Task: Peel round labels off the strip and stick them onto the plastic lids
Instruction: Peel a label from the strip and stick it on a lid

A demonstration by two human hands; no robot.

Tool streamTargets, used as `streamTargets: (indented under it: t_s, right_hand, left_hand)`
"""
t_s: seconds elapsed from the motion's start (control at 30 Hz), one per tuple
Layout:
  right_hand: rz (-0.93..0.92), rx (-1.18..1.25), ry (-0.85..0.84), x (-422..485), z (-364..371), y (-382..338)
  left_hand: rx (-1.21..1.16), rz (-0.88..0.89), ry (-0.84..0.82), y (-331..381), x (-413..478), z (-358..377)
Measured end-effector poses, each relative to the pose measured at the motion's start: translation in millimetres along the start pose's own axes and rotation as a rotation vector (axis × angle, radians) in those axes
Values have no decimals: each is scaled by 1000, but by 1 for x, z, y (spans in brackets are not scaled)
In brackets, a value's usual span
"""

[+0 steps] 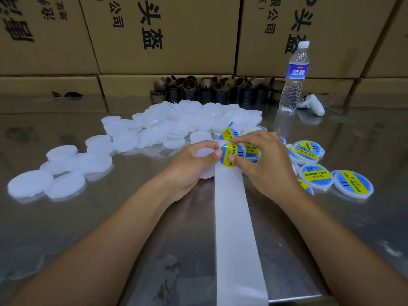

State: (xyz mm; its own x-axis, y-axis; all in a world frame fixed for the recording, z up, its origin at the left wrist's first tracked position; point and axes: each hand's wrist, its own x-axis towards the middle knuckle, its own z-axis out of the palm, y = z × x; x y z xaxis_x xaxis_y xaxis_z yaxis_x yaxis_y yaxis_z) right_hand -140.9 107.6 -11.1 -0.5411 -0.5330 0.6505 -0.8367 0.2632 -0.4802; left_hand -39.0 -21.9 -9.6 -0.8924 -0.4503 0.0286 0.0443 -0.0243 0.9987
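Note:
A white backing strip (234,217) runs from the near table edge up to my hands. My left hand (189,164) holds a plain white lid (204,152), fingers curled round it. My right hand (265,160) pinches a round blue-and-yellow label (229,154) at the strip's top, right beside the lid. Another label (229,134) sits on the strip just beyond. A big heap of plain white lids (176,127) lies behind and to the left. Labelled lids (315,176) lie on the right.
The steel table (88,217) is shiny. A water bottle (294,78) and a white controller (312,104) stand at the back right. Brown cardboard cores (212,89) line the back, against stacked cartons (161,34).

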Motion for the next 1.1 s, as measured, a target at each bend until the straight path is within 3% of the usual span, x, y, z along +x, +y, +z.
streamTargets:
  t_s: [0.63, 0.93, 1.1]
  right_hand:
    - [-6, 102, -37, -1, -1, -4]
    - [57, 207, -106, -1, -2, -9]
    - [148, 316, -70, 4, 2, -5]
  left_hand:
    - [-10, 10, 27, 3, 0, 4]
    - [-27, -26, 270, 3, 4, 6]
    - [-69, -33, 295, 2, 6, 5]
